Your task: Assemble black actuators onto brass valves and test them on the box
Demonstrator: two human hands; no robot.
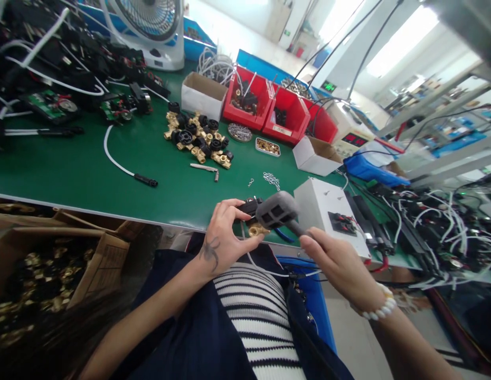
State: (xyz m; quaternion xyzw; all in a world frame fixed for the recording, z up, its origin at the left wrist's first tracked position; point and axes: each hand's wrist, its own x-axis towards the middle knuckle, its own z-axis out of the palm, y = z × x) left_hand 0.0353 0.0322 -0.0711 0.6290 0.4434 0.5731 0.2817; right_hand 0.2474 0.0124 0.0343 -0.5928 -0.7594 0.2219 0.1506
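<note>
At the bench's front edge, my left hand (226, 232) is closed around a brass valve fitting (256, 230) with a black part (248, 208) on top of it. A thin cable hangs from this piece. My right hand (336, 258) grips the handle of a grey mallet-like tool (277, 209). The tool's wide head has dark square recesses and hides part of the fitting; whether the two touch I cannot tell. Just behind lie small metal clips (271, 180) and a single clip (251, 182).
Brass valves with black caps (198, 134) are heaped on the green bench (170, 203). Behind them stand a white box (204, 95), red bins (247, 97) and a fan (162, 58). A grey switch box (328, 211) sits right. A carton (98, 264) of brass parts is lower left.
</note>
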